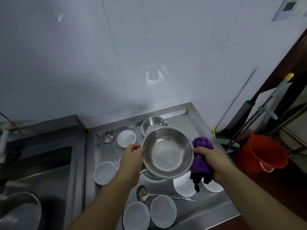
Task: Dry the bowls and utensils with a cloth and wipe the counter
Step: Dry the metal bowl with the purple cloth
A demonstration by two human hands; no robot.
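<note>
A large steel bowl [167, 151] is held tilted above the steel counter [216, 211]. My left hand [132, 161] grips its left rim. My right hand [211, 161] grips a bunched purple cloth [201, 143] against the bowl's right rim and outer side. Another steel bowl [153, 124] sits behind, and a further steel dish shows partly beneath the held one. Several white bowls [163, 211] lie on the counter. One ladle [108, 137] lies at the back left, a second ladle [142, 194] near the front.
A steel sink [41, 165] lies to the left with a metal basin [20, 211] in it and a white tap [4, 141]. White tiled wall behind. To the right, on the floor, stand a red bucket [264, 153] and mop handles [259, 112].
</note>
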